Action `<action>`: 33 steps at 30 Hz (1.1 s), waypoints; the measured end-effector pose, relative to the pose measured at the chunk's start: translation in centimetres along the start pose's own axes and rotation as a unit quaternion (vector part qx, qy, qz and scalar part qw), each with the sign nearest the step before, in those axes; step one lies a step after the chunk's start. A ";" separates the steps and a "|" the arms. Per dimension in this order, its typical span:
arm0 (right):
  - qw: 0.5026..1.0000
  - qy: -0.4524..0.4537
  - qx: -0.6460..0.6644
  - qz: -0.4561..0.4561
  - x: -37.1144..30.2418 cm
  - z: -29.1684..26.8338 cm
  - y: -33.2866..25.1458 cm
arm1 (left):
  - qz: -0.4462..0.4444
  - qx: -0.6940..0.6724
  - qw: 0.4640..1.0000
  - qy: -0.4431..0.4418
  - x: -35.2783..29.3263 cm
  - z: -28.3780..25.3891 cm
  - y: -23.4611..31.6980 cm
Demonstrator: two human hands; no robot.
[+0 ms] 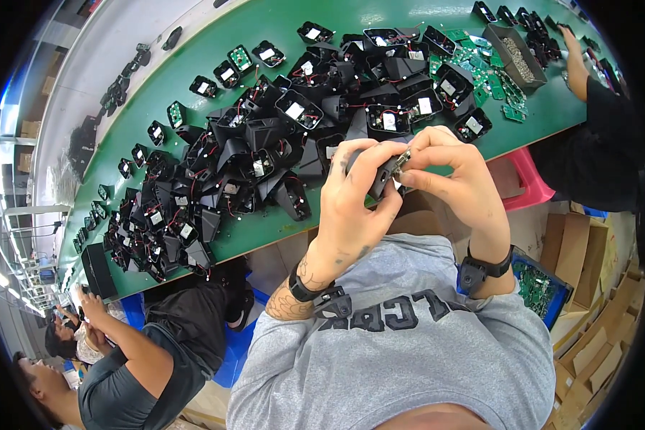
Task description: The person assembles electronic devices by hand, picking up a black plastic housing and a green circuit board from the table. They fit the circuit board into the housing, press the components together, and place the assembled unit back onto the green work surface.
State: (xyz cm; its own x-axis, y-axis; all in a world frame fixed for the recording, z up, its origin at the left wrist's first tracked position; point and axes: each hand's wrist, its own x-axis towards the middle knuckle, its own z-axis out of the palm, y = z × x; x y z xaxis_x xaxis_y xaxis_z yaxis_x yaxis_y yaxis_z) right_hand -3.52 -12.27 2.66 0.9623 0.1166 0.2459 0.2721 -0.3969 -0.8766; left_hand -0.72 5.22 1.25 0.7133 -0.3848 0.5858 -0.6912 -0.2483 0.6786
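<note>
Case point(382, 179) and board point(403, 160), frame centre
Left hand point(352, 197), fingers curled round case, likely steadying it; right hand point(460, 175) pinches board.

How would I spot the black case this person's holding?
From the gray sweatshirt, look up to the left hand, which holds the black case. The right hand pinches a small greenish part beside it. Unlike those piled on the green table, it is held in hand.

Held housing point(381, 180) is black, piled housings point(264, 134) too, wires point(352, 107) red. Bench point(208, 51) and loose circuit boards point(481, 72) are green. Shirt point(408, 365): heather grey, black lettering.
</note>
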 end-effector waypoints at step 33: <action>0.995 0.014 -0.095 0.000 -1.7 0.1 -0.7 | -0.002 0.007 0.996 -0.091 -0.5 0.1 0.1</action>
State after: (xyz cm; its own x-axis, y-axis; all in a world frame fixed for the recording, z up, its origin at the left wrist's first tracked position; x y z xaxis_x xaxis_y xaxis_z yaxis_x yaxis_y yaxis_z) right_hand -5.32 -12.09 2.82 0.9610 0.0925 0.2604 0.2663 -0.5620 -0.7831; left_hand -1.19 5.30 0.96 0.6845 -0.5380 0.4919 -0.6906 -0.2626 0.6738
